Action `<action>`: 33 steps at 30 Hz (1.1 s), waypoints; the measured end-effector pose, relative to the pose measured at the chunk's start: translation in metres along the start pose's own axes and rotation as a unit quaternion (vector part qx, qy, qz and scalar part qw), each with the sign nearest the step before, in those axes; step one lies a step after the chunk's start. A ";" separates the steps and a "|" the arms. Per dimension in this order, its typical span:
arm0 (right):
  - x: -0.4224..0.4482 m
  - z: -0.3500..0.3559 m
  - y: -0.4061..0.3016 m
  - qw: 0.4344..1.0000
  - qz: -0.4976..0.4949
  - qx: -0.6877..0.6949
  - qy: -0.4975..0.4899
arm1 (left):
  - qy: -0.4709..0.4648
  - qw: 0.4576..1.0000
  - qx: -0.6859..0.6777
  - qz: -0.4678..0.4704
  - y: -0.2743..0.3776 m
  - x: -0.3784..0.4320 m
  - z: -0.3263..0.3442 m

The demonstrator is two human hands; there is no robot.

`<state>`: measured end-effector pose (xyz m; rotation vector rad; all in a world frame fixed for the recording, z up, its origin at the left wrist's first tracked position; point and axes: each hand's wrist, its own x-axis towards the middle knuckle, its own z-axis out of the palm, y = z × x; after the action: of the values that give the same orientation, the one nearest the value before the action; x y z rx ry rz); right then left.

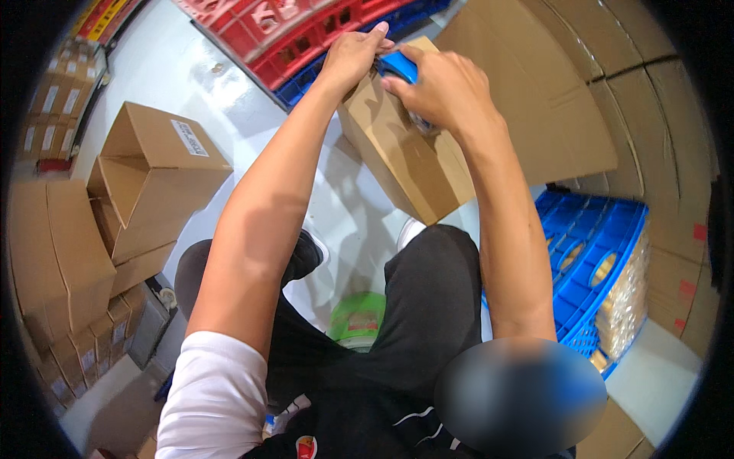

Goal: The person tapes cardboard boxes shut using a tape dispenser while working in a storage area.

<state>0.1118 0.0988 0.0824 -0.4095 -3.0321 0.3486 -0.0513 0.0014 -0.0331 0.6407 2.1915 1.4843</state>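
Observation:
My right hand grips a blue tape dispenser, held against the far end of a closed cardboard box. A roll, partly hidden under that hand, shows below its fingers. My left hand is at the box's far left edge, thumb raised and fingers stretched towards the dispenser. Its fingertips are close to the dispenser's front; whether they touch it is unclear. The long box lies tilted in view, its near corner just beyond my right knee.
Stacked red crates stand ahead above a blue one. A large cardboard sheet or carton and stacked cartons rise at right, near a blue basket. An open carton is at left. A green round stool or lid sits between my legs.

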 end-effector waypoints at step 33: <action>-0.239 -0.026 0.077 0.997 0.068 -0.012 -0.032 | -0.180 0.748 0.485 0.416 0.058 -0.181 0.078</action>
<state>0.3638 0.1125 0.0822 -0.6193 -3.0810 0.3379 0.1475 -0.0277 0.0085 2.2405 2.2977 0.1987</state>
